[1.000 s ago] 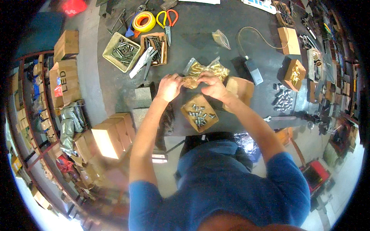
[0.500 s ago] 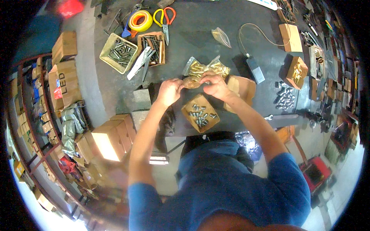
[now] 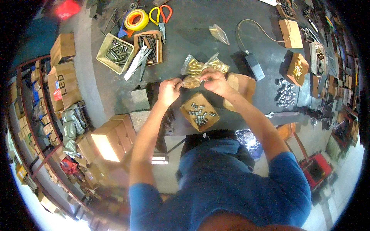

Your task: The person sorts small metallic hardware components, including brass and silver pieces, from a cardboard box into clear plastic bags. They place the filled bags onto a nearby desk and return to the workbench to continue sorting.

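Note:
Between my two hands is a small clear plastic bag (image 3: 191, 81) with brass-coloured contents. My left hand (image 3: 169, 91) pinches its left end, and my right hand (image 3: 214, 81) pinches its right end. Just beyond them lie two clear bags of brass-coloured parts, a left bag (image 3: 192, 66) and a right bag (image 3: 217, 63). Nearer to me sits an open cardboard box (image 3: 189, 122) holding several short silver metal cylinders (image 3: 199, 112). Partly under my right forearm is another open cardboard box (image 3: 242, 85).
At the far left stand a plastic tray (image 3: 101, 58) of metal tools, a box of rods (image 3: 158, 57), yellow tape (image 3: 136, 20) and scissors (image 3: 162, 30). To the right lie a cabled grey device (image 3: 254, 67), a box of brass parts (image 3: 297, 70), silver pieces (image 3: 285, 94) and a wrench (image 3: 283, 114).
Both hands stay pinched on the small bag, which now looks stretched a little more between them. The whole view has shifted slightly; the things on the table keep their places.

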Available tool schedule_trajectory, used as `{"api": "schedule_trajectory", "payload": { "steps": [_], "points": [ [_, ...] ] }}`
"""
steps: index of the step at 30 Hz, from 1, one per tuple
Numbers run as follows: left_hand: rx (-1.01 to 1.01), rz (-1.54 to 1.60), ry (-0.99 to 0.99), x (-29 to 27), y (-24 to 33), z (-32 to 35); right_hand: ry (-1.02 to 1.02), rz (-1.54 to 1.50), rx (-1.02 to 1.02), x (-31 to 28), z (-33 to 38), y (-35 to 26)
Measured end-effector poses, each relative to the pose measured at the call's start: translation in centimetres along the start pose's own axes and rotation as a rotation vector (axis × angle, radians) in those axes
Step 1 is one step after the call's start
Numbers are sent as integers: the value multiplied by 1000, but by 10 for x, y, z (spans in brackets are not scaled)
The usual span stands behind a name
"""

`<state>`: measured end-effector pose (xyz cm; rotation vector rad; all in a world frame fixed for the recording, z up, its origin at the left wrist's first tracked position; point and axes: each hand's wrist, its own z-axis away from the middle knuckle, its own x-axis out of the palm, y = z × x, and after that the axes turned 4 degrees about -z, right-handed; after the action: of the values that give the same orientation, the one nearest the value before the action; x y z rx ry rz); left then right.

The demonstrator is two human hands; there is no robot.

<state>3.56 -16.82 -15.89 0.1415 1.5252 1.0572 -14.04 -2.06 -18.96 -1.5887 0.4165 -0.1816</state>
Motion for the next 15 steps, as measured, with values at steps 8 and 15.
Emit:
{"api": "schedule_trajectory", "payload": {
  "steps": [8, 15],
  "points": [
    [-82, 31, 13, 0, 3, 2, 17, -55, 53, -2, 5, 10],
    [70, -120, 43, 2, 3, 6, 41, -94, 79, 0, 11, 7]
  ]
}}
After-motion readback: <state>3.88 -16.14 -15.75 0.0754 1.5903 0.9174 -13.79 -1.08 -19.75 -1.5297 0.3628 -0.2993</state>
